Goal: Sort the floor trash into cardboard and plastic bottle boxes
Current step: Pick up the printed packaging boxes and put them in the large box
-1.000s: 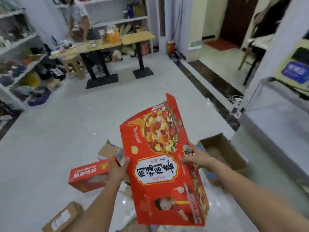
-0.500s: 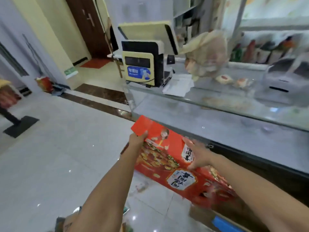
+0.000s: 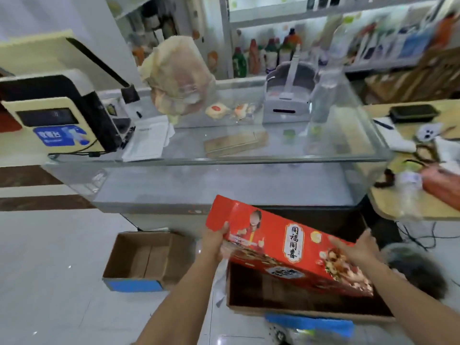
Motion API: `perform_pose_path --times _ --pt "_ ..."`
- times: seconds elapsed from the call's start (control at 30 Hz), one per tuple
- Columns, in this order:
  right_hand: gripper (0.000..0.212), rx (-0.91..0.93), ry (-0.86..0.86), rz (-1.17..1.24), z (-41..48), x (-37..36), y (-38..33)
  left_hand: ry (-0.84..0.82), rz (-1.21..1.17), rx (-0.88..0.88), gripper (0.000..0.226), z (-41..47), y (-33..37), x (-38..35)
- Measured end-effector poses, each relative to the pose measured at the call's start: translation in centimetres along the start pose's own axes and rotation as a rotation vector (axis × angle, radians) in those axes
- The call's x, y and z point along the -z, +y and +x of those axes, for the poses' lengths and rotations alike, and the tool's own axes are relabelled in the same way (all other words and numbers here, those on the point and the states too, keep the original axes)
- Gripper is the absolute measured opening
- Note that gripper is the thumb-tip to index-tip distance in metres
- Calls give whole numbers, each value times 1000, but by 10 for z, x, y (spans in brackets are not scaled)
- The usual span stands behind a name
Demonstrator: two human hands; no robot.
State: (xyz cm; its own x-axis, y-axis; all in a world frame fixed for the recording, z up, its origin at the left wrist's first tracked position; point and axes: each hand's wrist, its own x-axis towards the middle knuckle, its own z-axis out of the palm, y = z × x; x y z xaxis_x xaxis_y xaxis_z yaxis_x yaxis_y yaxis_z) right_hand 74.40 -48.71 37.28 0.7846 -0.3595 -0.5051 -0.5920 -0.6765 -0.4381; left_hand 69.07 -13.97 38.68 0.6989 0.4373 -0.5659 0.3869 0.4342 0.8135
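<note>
The red carton [image 3: 286,245] hangs tilted just above the large box [image 3: 298,313] and has not been dropped in, so this piece of cardboard looks nearly sorted but is not done. The left hand [image 3: 216,239] grips the carton's raised end, fingers curled round the edge. The right hand [image 3: 356,247] lies with fingers stretched flat on the lower end, steadying rather than clutching. To the left of the large box stands a smaller box [image 3: 149,260] with nothing visible inside, so most of the sorting probably remains. Behind the large box runs the glass tabletop [image 3: 249,158].
</note>
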Motion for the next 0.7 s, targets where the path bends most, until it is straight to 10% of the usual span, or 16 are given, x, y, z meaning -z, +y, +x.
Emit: perform_pose_path --times 0.2,0.7 --pt "117 -412 -45 223 38 15 55 -4 -79 106 16 -8 -42 -28" --pt "88 -278 -97 215 87 26 45 51 -245 457 46 -25 -84 -15"
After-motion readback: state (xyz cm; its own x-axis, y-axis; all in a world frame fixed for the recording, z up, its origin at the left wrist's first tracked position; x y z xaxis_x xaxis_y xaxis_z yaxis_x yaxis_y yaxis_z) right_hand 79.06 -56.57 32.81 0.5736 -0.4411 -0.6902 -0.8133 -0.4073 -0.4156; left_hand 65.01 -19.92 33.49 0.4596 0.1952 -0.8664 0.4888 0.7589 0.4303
